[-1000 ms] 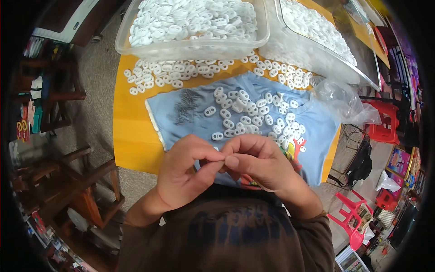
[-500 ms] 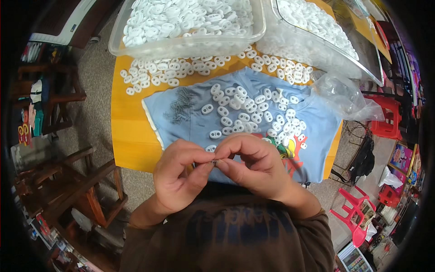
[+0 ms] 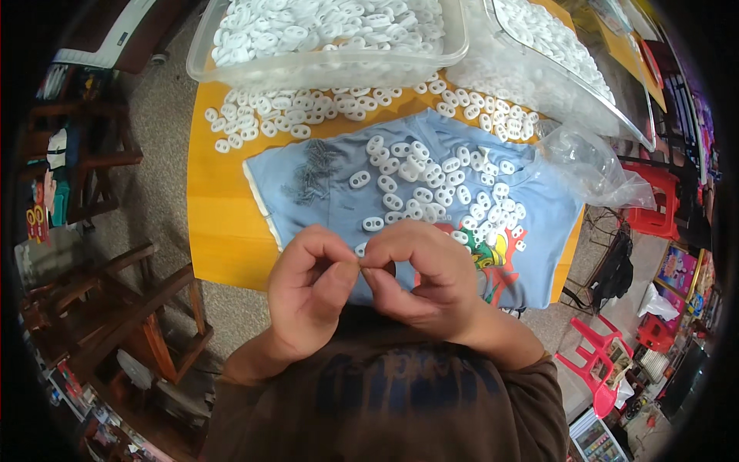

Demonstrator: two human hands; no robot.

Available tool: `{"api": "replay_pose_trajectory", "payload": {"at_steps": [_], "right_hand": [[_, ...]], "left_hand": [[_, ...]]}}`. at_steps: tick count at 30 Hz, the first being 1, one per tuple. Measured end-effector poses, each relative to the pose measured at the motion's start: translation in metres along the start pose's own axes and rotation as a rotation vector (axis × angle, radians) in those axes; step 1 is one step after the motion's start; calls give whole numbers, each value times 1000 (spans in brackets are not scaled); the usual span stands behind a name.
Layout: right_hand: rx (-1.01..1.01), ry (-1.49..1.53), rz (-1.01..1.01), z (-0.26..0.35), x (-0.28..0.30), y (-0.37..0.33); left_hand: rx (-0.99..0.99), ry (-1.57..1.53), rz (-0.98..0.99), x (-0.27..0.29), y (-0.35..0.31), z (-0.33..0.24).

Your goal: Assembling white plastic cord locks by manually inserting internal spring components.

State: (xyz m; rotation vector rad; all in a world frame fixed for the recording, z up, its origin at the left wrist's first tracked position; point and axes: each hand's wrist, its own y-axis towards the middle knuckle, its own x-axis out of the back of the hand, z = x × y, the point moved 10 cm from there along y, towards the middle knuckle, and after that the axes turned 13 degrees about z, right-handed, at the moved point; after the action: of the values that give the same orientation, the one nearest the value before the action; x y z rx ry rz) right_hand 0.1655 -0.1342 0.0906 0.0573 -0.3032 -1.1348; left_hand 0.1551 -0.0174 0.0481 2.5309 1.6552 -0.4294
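Observation:
My left hand (image 3: 314,289) and my right hand (image 3: 425,281) meet fingertip to fingertip in front of my chest, over the near edge of the cloth. Thumb and forefinger of each are pinched together. Whatever sits between them is hidden or too small to make out. Beyond them a blue T-shirt (image 3: 296,219) lies spread out, bearing a loose heap of white oval pieces with two holes each (image 3: 423,173). Left of that heap is a pile of small dark, thin metal-looking pieces (image 3: 314,175).
The shirt covers part of a yellow-orange tabletop (image 3: 219,223). Along its far side stand two clear plastic tubs (image 3: 331,71) (image 3: 531,73), full of white ovals. More ovals lie before them. A clear plastic bag (image 3: 593,169) is at right, a wooden chair (image 3: 154,339) at left.
My hands stay together, but the fingertips have shifted slightly. A tiny dark ridged piece showed between them before and is now out of sight. The view has shifted slightly.

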Motion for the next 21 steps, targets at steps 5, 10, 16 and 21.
{"api": "replay_pose_trajectory", "payload": {"at_steps": [5,10,16,21], "right_hand": [[-131,275,-30,-21,-8,-2],[-268,601,-39,-39,-14,-7],[-449,880,9,-47,-28,-15],[-299,626,36,-36,-17,-10]], "left_hand": [[-24,-244,-36,-1,-2,6],[-42,-97,-28,3,-3,0],[-127,15,-44,4,-1,-8],[-164,136,-56,7,-3,-12]]}}
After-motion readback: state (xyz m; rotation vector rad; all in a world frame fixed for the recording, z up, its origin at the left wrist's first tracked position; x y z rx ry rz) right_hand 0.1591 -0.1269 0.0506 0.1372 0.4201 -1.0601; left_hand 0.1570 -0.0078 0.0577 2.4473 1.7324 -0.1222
